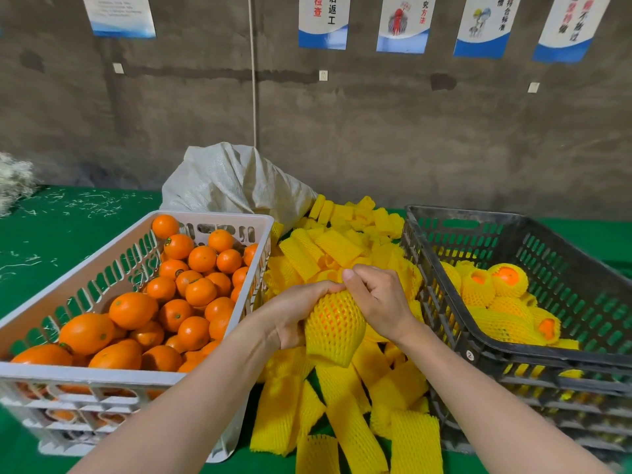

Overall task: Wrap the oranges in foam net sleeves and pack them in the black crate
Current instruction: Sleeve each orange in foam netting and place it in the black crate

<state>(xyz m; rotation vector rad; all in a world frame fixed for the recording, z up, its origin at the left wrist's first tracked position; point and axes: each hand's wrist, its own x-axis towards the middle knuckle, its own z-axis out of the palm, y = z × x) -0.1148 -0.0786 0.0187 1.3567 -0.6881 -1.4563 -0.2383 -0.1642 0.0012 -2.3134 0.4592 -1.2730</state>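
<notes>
**Forearms in, both hands on one netted orange**

Forearms reach in from the bottom edge and meet over the middle of the bench point(51, 241). My left hand point(294, 313) cups one orange point(333, 316) from the side, fingers curled round it. My right hand point(379, 299) pinches the far end of the yellow foam net sleeve point(330, 354) that covers the fruit. The orange shows through the mesh, and the sleeve's near end hangs loose below it. Orange and sleeve are held above the pile of sleeves point(342, 422), between the two crates.

That pile spreads across the gap from the near edge back to a pale woven sack point(232, 179), and it holds far too many sleeves for me to count. It lies against both crate walls.

On my left the white crate point(85, 374) holds the loose oranges point(191, 289), well over thirty, heaped towards its near end. On my right the black crate point(513, 354) holds the wrapped oranges point(506, 285). I make out about six, overlapping, bunched near its left wall, and the crate's near rim stands between my right hand and them.

White shreds point(17, 179) litter the far left of the bench. One cord point(253, 80) hangs down the wall to the sack, and five posters point(323, 22) run along the top.
</notes>
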